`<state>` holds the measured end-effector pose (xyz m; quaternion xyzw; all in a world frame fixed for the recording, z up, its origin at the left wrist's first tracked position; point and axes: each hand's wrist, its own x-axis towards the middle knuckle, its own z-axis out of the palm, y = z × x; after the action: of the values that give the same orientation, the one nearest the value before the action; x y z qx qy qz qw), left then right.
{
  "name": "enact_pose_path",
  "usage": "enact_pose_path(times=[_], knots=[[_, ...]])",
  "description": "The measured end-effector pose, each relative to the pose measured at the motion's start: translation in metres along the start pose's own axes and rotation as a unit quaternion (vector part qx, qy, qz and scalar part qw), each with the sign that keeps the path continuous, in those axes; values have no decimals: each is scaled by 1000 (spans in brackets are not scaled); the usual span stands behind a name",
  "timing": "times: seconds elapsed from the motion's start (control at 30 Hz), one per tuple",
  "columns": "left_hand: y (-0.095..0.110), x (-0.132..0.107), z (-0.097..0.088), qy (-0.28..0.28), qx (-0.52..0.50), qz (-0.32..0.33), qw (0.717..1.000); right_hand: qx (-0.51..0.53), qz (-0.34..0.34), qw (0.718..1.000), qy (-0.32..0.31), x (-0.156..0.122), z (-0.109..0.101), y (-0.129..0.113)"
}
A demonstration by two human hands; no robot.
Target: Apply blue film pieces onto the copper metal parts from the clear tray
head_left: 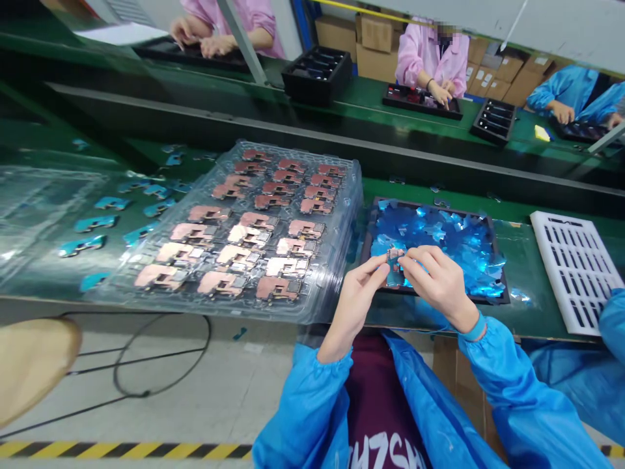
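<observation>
My left hand (360, 292) pinches a small phone circuit board (394, 275) by its left edge, over the near side of a dark tray (499, 286). The fingers of my right hand (438, 281) close on the board's upper right side. Part of the board is copper-coloured and part looks bluish; the fingertips hide some of it. Crumpled blue film pieces (439, 228) fill the dark tray beneath both hands. To the left, a stack of clear plastic trays (336, 260) carries rows of copper-coloured boards (222, 283).
Blue-topped pieces (90, 223) lie scattered on the green bench at left. A white slotted rack (569, 273) stands at right, beside another person's blue sleeve (612, 319). Across the bench, co-workers handle black trays (422, 103). A round wooden stool (36, 365) is at lower left.
</observation>
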<state>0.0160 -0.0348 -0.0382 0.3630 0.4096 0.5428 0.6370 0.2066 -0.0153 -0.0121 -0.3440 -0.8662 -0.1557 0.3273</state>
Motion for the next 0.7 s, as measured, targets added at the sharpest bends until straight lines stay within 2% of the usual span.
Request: enact_pose_path(times=[0.1, 0.2, 0.27, 0.33, 0.43, 0.57, 0.63, 0.7], knots=[[3, 1, -1, -13, -57, -43, 997, -14, -48, 998, -41, -3, -4, -1], [7, 3, -5, -13, -107, -74, 991, 2, -83, 995, -52, -5, -11, -1], [7, 5, -7, 0, -131, -85, 988, 29, -89, 994, -52, -8, -16, -2], [6, 7, -7, 25, -142, -82, 986, 71, -62, 994, -47, -12, -20, -3], [3, 12, -3, 75, -135, -57, 986, 144, 19, 989, -19, -20, -23, -7], [5, 8, 5, 139, -97, 13, 985, 177, 142, 971, 73, -32, -28, -5], [14, -2, 3, 145, -63, 50, 986, 158, 261, 948, 92, -42, -32, 10], [32, -14, -8, 139, -6, 87, 986, 129, 393, 908, 66, -58, -33, 39]])
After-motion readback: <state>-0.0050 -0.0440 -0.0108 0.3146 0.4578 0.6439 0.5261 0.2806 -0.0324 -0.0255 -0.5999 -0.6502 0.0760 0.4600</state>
